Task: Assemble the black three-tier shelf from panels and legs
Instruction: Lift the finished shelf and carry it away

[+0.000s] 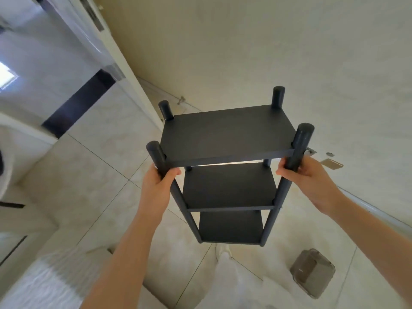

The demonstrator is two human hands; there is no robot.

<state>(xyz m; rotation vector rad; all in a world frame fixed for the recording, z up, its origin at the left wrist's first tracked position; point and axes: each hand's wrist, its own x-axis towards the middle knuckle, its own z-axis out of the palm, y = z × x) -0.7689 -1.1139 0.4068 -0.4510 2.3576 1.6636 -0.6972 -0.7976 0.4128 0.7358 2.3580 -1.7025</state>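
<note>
The black three-tier shelf stands upright in front of me, three panels stacked between four round legs whose tops stick up above the top panel. My left hand grips the near left leg just under the top panel. My right hand grips the near right leg at the same height. The middle panel and bottom panel show below. Whether the shelf's feet touch the tiled floor I cannot tell.
A cream wall rises just behind the shelf. A clear plastic container lies on the floor at lower right. Small bits of packaging lie by the wall at right. A white door frame stands at left. My white-trousered legs are below.
</note>
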